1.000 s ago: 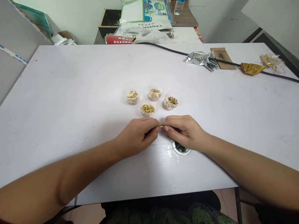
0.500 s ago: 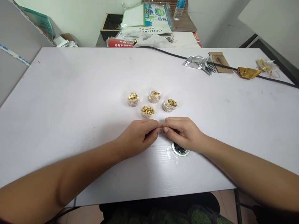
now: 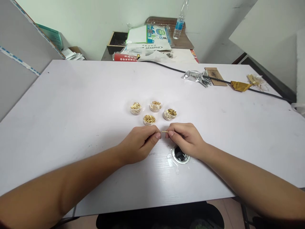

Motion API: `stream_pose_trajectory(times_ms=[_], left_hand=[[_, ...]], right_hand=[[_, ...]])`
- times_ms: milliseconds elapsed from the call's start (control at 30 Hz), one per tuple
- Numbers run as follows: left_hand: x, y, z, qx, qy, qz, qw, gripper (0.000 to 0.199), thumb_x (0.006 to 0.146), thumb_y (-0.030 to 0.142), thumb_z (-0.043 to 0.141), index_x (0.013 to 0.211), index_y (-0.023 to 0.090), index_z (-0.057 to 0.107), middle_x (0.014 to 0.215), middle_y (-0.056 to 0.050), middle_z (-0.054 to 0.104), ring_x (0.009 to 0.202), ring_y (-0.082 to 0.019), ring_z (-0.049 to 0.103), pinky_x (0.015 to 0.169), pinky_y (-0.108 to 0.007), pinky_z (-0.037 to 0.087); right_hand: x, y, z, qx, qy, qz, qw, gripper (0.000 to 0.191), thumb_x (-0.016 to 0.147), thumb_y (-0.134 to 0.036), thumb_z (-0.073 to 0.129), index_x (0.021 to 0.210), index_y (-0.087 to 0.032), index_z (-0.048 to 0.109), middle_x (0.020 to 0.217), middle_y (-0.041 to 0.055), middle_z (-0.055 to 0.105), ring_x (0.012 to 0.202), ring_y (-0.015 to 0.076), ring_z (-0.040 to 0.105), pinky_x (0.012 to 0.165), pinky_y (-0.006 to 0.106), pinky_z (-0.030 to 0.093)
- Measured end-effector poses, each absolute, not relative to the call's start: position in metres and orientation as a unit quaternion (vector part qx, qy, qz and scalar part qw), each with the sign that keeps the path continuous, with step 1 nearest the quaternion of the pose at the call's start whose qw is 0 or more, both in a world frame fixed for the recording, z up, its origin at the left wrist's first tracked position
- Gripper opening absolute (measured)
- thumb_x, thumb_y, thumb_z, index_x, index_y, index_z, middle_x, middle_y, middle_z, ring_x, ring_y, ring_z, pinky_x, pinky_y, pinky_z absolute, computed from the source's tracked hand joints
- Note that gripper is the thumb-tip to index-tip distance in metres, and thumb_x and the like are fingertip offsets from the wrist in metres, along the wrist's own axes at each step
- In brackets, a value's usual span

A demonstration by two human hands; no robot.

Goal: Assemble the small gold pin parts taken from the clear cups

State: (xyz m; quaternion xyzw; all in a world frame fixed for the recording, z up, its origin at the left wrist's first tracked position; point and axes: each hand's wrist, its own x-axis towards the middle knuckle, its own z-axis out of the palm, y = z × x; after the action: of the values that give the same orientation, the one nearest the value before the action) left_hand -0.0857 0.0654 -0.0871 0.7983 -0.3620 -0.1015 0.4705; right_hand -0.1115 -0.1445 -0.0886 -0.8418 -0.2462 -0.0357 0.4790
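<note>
Right hand pinching a pin, left hand curled just beside its tip, left grip unclear, four cups beyond, white table

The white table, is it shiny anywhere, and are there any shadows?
All in the head view: pale sheen on the table near the round black disc; soft shadow beside the left hand; gold pin too small for fine detail.
</note>
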Motion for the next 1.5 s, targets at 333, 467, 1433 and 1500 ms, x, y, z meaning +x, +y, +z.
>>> stream_pose_trajectory(times_ms=[333,467,1433,1500], left_hand=[[-0.0839,0.067,-0.0873,0.784,-0.393,-0.126,0.464,0.029,0.097,0.028,0.04,0.076,0.016,0.055,0.062,0.003,0.051,0.057,-0.009,0.046,0.057,-0.022,0.04],[-0.0846,0.0671,-0.0872,0.784,-0.398,-0.102,0.466,0.027,0.097,0.027,0.04,0.077,0.016,0.055,0.062,0.003,0.051,0.056,-0.009,0.045,0.055,-0.022,0.04],[-0.0829,0.067,-0.0876,0.749,-0.406,-0.099,0.514,0.016,0.082,0.012,0.05,0.067,0.015,0.055,0.052,0.007,0.042,0.047,-0.005,0.035,0.045,-0.017,0.031],[-0.0825,0.0673,-0.0876,0.746,-0.405,-0.102,0.519,0.015,0.083,0.012,0.051,0.069,0.015,0.057,0.053,0.007,0.043,0.047,-0.004,0.035,0.045,-0.017,0.03]], right_hand=[[-0.1136,-0.141,-0.086,-0.836,-0.178,0.003,0.519,0.034,0.097,-0.027,0.044,0.067,-0.017,0.055,0.048,-0.005,0.046,0.042,0.0079,0.042,0.042,0.02,0.034],[-0.1142,-0.1397,-0.0854,-0.817,-0.186,0.027,0.546,0.036,0.099,-0.03,0.041,0.067,-0.018,0.054,0.05,-0.0046,0.048,0.044,0.0082,0.044,0.043,0.02,0.036],[-0.1163,-0.1401,-0.0864,-0.794,-0.311,0.079,0.515,0.03,0.1,-0.023,0.04,0.074,-0.018,0.053,0.062,-0.001,0.053,0.055,0.0095,0.048,0.053,0.021,0.041],[-0.1156,-0.1413,-0.086,-0.787,-0.31,0.089,0.526,0.027,0.098,-0.021,0.04,0.075,-0.017,0.054,0.064,-0.0005,0.054,0.055,0.0097,0.048,0.053,0.022,0.041]])
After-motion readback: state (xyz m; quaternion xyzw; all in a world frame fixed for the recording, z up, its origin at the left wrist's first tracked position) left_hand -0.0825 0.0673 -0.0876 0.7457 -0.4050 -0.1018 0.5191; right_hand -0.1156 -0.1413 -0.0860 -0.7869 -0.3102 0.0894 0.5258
